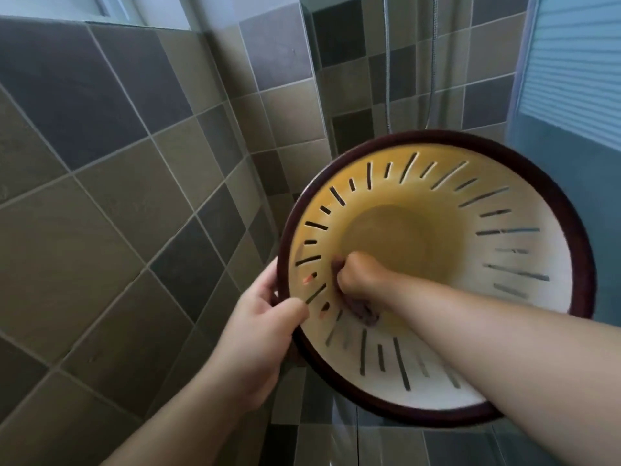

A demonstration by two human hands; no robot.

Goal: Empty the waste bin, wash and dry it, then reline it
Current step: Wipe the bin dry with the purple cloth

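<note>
I see the bin (470, 230) held up w/ its mouth toward me, in front of a tiled wall (117, 196). Left hand (258, 334) pinches its dark rim at lower left. Right hand (356, 277) is inside, fist curled round a dark cloth (364, 314) against the inner wall.

The one head camera is looking forward and down, straight into the bin (433, 274). It is sitting close to a tiled wall (100, 163).

No readable text, label, brand, number or sign anywhere in view: none on the bin (524, 230), none on the tiles (100, 163).
</note>
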